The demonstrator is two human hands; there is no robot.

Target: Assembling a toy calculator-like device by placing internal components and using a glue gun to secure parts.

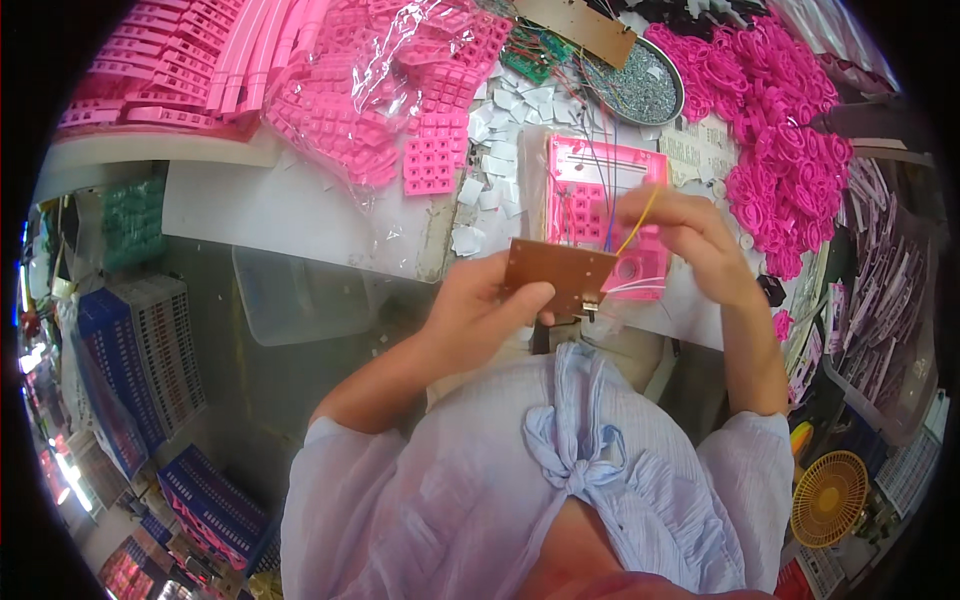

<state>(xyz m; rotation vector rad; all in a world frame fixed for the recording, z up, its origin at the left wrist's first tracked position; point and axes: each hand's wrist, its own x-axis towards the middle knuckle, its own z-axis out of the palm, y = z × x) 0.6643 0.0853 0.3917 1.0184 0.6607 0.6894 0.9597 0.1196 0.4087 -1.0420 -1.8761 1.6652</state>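
Frame centre: your left hand (485, 305) clamps the brown board (558, 276) steady; your right hand (690, 235) apparently pinches a yellow wire (640, 220) over the pink casing (600, 190).

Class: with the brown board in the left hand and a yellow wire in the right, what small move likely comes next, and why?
Probably lower the circuit board toward the pink casing: the left hand holds it just above, while the right hand pinches the yellow wire clear.

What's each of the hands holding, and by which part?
Left hand grips the brown circuit board by its lower left edge; right hand pinches the yellow wire.
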